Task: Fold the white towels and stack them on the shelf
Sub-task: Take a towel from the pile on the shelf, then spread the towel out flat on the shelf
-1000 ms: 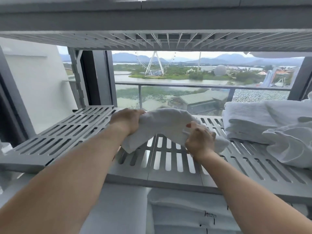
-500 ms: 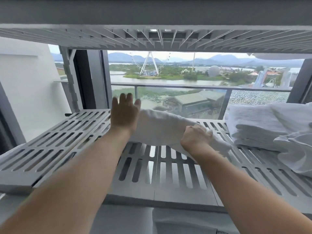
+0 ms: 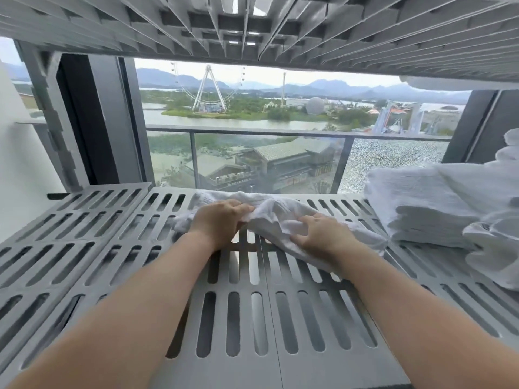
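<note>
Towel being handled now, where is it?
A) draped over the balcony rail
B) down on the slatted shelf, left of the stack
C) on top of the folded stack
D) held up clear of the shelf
B: the white towel lies bunched on the slatted shelf under the left hand and right hand, left of the folded stack.

Fingertips of left hand buried in towel folds. Part of towel hidden under right hand. At right end of shelf, folded stack and crumpled pile cut by picture edge. Forearms cut at bottom. upper shelf cropped at top.
</note>
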`<state>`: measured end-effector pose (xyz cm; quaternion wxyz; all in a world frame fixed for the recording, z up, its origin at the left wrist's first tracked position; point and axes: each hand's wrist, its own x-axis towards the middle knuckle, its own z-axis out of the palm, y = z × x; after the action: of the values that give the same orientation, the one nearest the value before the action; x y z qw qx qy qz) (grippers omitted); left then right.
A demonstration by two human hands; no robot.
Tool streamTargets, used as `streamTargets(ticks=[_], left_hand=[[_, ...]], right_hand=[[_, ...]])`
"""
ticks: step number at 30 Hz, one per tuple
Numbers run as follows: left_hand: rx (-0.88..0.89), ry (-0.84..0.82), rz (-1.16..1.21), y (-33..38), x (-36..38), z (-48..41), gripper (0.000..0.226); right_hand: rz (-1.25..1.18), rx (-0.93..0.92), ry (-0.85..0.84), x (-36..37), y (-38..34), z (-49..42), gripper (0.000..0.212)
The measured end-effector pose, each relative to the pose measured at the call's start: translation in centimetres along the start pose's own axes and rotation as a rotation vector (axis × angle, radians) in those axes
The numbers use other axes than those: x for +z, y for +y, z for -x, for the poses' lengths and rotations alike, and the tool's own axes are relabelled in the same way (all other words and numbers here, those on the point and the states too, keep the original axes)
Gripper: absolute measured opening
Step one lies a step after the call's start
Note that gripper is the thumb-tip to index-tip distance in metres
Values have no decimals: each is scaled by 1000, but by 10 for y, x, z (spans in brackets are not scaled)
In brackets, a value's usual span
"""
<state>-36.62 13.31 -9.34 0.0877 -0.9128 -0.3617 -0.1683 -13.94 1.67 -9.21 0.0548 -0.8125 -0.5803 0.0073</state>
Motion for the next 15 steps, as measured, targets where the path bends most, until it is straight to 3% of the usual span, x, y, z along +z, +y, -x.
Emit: streamTargets(ticks=[6, 9, 15], left_hand=[[-190, 4, 71, -8, -5, -26, 26], [-235, 36, 74, -8, -12, -37, 16], [-323, -25, 41, -5, -14, -40, 25]], right_hand=[[49, -94, 210, 2, 14, -19, 14], [-17, -71, 289, 1, 22, -31, 16], [-220, -109, 435, 4, 24, -44, 28]])
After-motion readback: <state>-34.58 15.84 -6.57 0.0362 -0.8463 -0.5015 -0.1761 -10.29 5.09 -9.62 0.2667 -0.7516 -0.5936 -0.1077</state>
